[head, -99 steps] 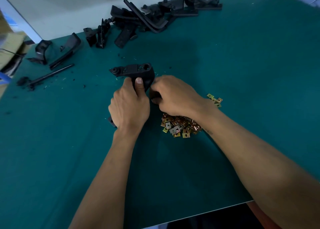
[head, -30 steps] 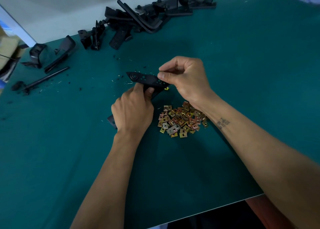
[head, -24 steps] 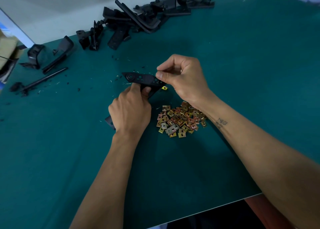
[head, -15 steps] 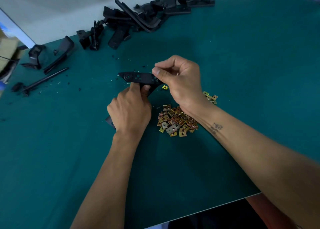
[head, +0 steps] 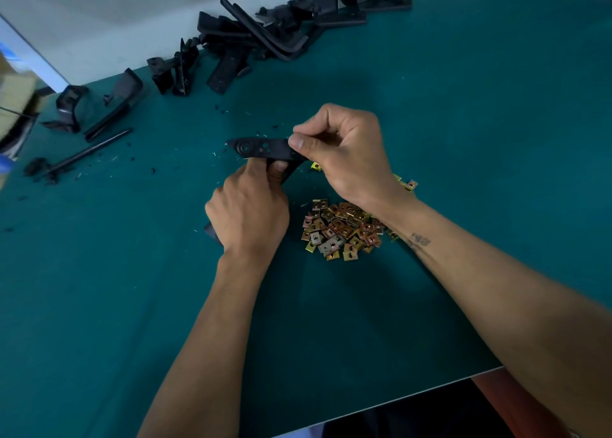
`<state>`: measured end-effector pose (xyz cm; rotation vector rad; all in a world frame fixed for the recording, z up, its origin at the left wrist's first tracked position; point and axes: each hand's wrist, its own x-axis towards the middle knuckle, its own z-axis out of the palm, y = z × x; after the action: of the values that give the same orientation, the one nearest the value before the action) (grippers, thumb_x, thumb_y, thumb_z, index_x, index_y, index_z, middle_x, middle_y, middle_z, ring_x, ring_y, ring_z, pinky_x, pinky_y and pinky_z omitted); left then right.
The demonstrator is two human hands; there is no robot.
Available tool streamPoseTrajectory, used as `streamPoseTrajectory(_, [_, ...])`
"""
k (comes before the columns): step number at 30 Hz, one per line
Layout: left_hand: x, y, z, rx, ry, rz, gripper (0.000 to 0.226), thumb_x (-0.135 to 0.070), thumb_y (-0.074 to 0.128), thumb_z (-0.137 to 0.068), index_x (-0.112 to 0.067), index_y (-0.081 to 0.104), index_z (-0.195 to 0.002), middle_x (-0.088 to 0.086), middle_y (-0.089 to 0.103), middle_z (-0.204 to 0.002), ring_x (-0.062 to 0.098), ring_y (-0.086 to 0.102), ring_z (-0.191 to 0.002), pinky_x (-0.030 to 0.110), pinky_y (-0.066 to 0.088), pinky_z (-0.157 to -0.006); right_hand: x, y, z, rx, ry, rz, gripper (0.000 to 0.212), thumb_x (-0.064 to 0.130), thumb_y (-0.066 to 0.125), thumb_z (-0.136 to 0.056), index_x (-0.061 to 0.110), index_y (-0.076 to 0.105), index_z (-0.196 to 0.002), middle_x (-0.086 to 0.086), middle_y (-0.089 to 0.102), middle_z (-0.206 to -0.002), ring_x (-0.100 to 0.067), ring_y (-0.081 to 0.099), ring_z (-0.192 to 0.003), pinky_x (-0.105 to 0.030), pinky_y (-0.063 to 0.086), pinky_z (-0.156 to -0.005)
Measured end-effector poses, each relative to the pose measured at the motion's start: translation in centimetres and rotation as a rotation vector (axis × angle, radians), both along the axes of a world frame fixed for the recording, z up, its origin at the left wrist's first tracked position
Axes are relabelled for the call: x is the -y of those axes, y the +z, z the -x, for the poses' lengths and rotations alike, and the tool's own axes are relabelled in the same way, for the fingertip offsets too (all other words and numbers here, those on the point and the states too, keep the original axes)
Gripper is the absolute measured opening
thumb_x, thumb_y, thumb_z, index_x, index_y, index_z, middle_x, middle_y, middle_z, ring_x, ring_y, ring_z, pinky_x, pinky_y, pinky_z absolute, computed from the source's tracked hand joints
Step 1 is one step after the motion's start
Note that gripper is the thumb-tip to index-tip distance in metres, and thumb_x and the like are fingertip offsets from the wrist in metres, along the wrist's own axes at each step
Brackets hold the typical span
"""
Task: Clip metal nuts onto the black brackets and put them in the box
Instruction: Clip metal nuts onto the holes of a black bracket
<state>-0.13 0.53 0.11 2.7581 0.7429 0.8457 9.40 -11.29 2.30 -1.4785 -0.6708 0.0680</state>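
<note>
A black bracket (head: 261,148) is held just above the green table, its flat holed arm pointing left. My left hand (head: 250,210) grips its lower arm from below, and that arm's end sticks out under my palm. My right hand (head: 344,149) pinches the bracket's right end between thumb and forefinger; whether a nut sits under the fingertips is hidden. A heap of gold and copper metal nuts (head: 341,229) lies on the table under my right wrist. One loose nut (head: 315,166) lies just below the bracket.
A pile of black brackets (head: 275,33) runs along the table's far edge. Further single brackets (head: 117,101) and a black rod (head: 89,151) lie at the far left among black crumbs. A cardboard box (head: 15,96) shows past the left edge. The near table edge (head: 381,404) runs below my arms.
Since 3.3 s ago the bracket has been turned so its holed arm lies flat. My right hand came up off the nut heap and over the last second shifted slightly left along the bracket's right end.
</note>
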Motion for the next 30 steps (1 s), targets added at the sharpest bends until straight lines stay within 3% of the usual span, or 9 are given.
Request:
streamPoseTrajectory(5, [-0.1,0.0,0.1,0.04,-0.004,0.008,0.025,-0.035,0.047,-0.103,-0.014,0.059,-0.101,0.017,0.069,-0.082,0.048,0.061,-0.069,0.039,0.03,-0.057,-0.5,-0.1,1.2,-0.035,-0.02,-0.007,0.018,-0.001,0.077,-0.087,0.013,0.068,-0.08,-0.001,0.069,-0.079,-0.014,0.066,-0.079,-0.04,0.058,-0.078])
streamPoseTrajectory(11, [-0.1,-0.1,0.0,0.031,-0.015,0.027,0.032,-0.043,0.04,-0.106,-0.015,0.057,-0.1,0.019,0.068,-0.084,0.049,0.061,-0.072,0.04,0.031,-0.058,1.3,0.7,-1.3,0.08,0.092,0.189,0.007,0.01,0.07,-0.093,0.008,0.076,-0.092,-0.001,0.076,-0.093,-0.017,0.071,-0.089,-0.032,0.058,-0.083])
streamPoseTrajectory(13, [-0.4,-0.2,-0.2,0.02,0.016,0.061,0.039,-0.048,0.036,-0.106,-0.015,0.055,-0.098,0.021,0.067,-0.084,0.048,0.059,-0.073,0.04,0.03,-0.058,1.8,0.3,-2.1,0.214,-0.049,0.323,0.013,0.011,0.066,-0.097,0.009,0.077,-0.101,0.002,0.076,-0.095,-0.01,0.068,-0.089,-0.026,0.054,-0.081])
streamPoseTrajectory(15, [-0.6,-0.1,-0.3,0.018,0.037,0.098,0.043,-0.051,0.032,-0.106,-0.015,0.053,-0.096,0.021,0.065,-0.083,0.046,0.057,-0.072,0.04,0.029,-0.058,2.0,-0.6,-2.7,0.37,-0.129,0.593,0.023,0.016,0.065,-0.099,0.01,0.073,-0.119,-0.001,0.072,-0.11,-0.014,0.064,-0.105,-0.032,0.052,-0.091])
streamPoseTrajectory(18, [-0.6,-0.1,-0.2,0.004,0.018,0.108,0.044,-0.053,0.03,-0.106,-0.017,0.054,-0.098,0.018,0.066,-0.083,0.046,0.057,-0.073,0.041,0.032,-0.058,2.0,-1.7,-3.1,0.434,-0.054,0.888,0.043,0.035,0.069,-0.096,0.014,0.066,-0.134,-0.006,0.058,-0.121,-0.025,0.049,-0.123,-0.035,0.044,-0.095])
streamPoseTrajectory(20, [-0.6,-0.1,-0.2,0.003,0.004,0.114,0.044,-0.054,0.029,-0.106,-0.018,0.054,-0.1,0.017,0.066,-0.084,0.046,0.057,-0.074,0.041,0.032,-0.059,1.8,-1.9,-3.0,0.447,-0.013,0.898,0.04,0.035,0.072,-0.095,0.015,0.069,-0.13,-0.003,0.052,-0.112,-0.026,0.051,-0.115,-0.032,0.04,-0.085])
streamPoseTrajectory(23, [-0.6,0.0,-0.2,0.007,-0.002,0.126,0.042,-0.053,0.03,-0.106,-0.019,0.054,-0.098,0.016,0.066,-0.084,0.045,0.056,-0.073,0.04,0.032,-0.058,1.6,-1.7,-2.9,0.485,0.002,0.869,0.019,0.021,0.071,-0.095,0.016,0.075,-0.113,0.001,0.053,-0.099,-0.026,0.058,-0.096,-0.034,0.042,-0.073])
streamPoseTrajectory(27, [-0.6,-0.1,-0.2,0.001,-0.008,0.125,0.043,-0.053,0.03,-0.106,-0.018,0.054,-0.097,0.015,0.066,-0.083,0.045,0.057,-0.073,0.04,0.032,-0.058,1.4,-1.5,-2.2,0.521,-0.011,0.885,0.013,0.018,0.068,-0.093,0.017,0.073,-0.104,-0.003,0.059,-0.104,-0.027,0.06,-0.094,-0.04,0.052,-0.073])
streamPoseTrajectory(30, [-0.6,-0.1,-0.2,-0.004,-0.008,0.121,0.043,-0.053,0.031,-0.106,-0.018,0.054,-0.097,0.015,0.066,-0.083,0.045,0.057,-0.074,0.04,0.032,-0.058,1.2,-1.4,-2.0,0.538,0.007,0.863,0.009,0.013,0.066,-0.09,0.016,0.07,-0.098,-0.002,0.058,-0.103,-0.025,0.059,-0.093,-0.036,0.049,-0.071])
